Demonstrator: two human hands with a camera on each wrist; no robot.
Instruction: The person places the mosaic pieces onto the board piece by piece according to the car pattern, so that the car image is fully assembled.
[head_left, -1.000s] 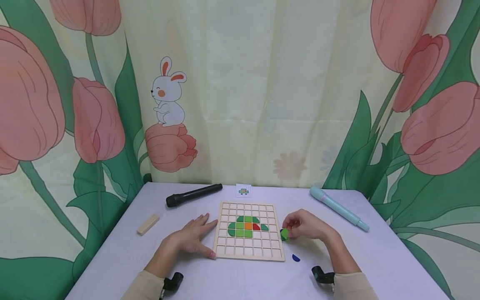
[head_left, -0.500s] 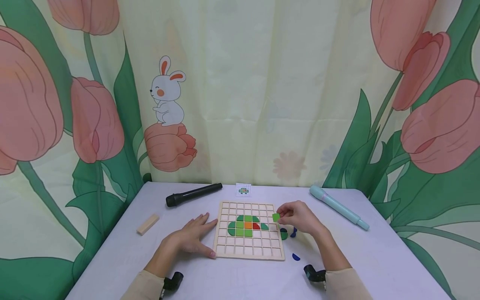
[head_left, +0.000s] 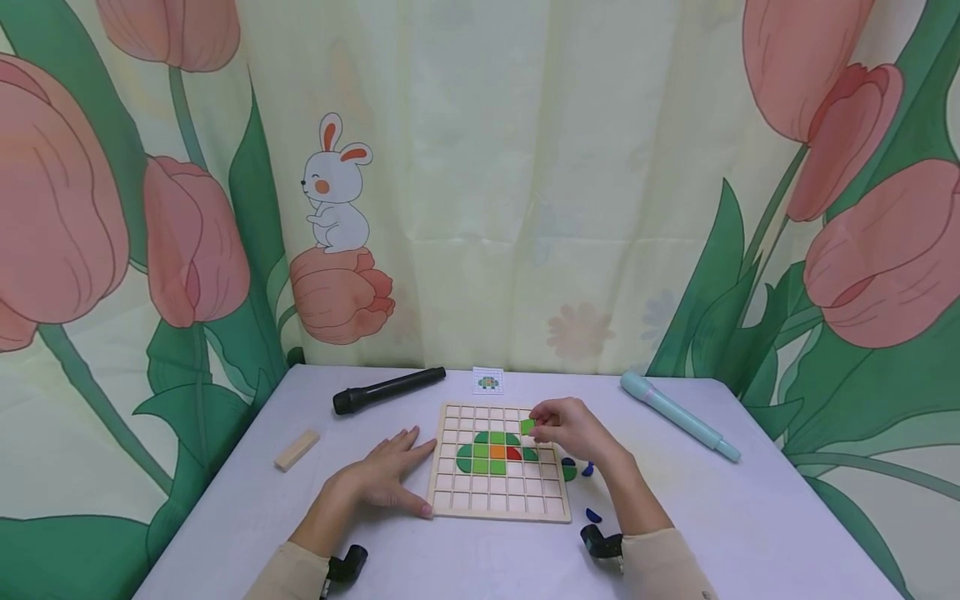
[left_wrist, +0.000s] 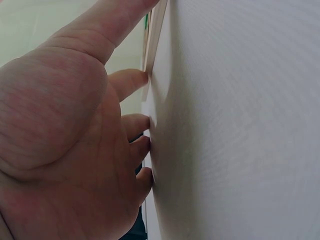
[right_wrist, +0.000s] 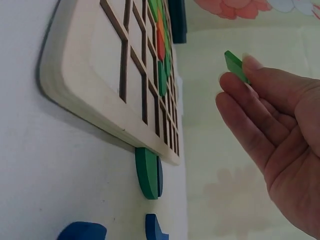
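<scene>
A light green square tile (head_left: 527, 427) is pinched between thumb and fingers of my right hand (head_left: 573, 429), above the right part of a wooden grid board (head_left: 469, 502). In the right wrist view the same green tile (right_wrist: 235, 65) is held clear of the board. Green, orange and red pieces (head_left: 497, 452) lie in the board's middle cells. My left hand (head_left: 386, 471) rests with spread fingers at the board's left edge. In the left wrist view, the left hand's (left_wrist: 70, 125) thumb and index finger reach the board's side while other fingertips touch the table.
Right of the board lie a dark green piece (head_left: 569, 472) and blue pieces (head_left: 593, 516). A small pattern card (head_left: 488, 381) stands behind it. Also on the table are a black microphone (head_left: 388, 390), a wooden block (head_left: 297, 450) and a pale teal pen-shaped stick (head_left: 678, 415).
My right hand has picked up the green tile from beside the board and carried it left and away from me over the grid. The left hand has stayed put.
</scene>
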